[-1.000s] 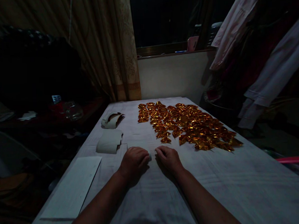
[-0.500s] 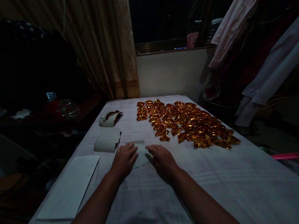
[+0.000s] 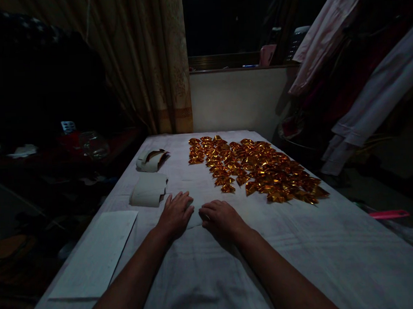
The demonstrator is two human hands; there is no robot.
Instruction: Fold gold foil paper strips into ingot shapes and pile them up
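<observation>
A pale sheet of paper (image 3: pixel 194 221) lies on the cloth-covered table between my hands, mostly hidden beneath them. My left hand (image 3: pixel 177 215) rests flat on its left part, fingers stretched out and slightly apart. At the paper's right edge, my right hand (image 3: pixel 221 217) has its fingers bent toward the thumb, closed on that edge. Just beyond my left hand sits a curled piece of grey-white card (image 3: pixel 148 190). A second curled card (image 3: pixel 153 161), with a torn dark edge, stands farther back. Many shiny gold foil folded pieces (image 3: pixel 269 169) are spread beyond my right hand.
A flat white rectangular sheet (image 3: pixel 97 254) lies by the table's left edge. White cloth (image 3: pixel 302 260) covers the table. Behind are a curtain (image 3: pixel 154 83) and a sill with a pink mug (image 3: pixel 267 55). Clothes (image 3: pixel 363 105) hang at right; a cluttered dark shelf (image 3: pixel 123 142) stands left.
My right hand's fingers have curled in and drawn closer to the paper's edge. My left hand has shifted slightly forward and right, covering more of the paper. The view has tilted a little.
</observation>
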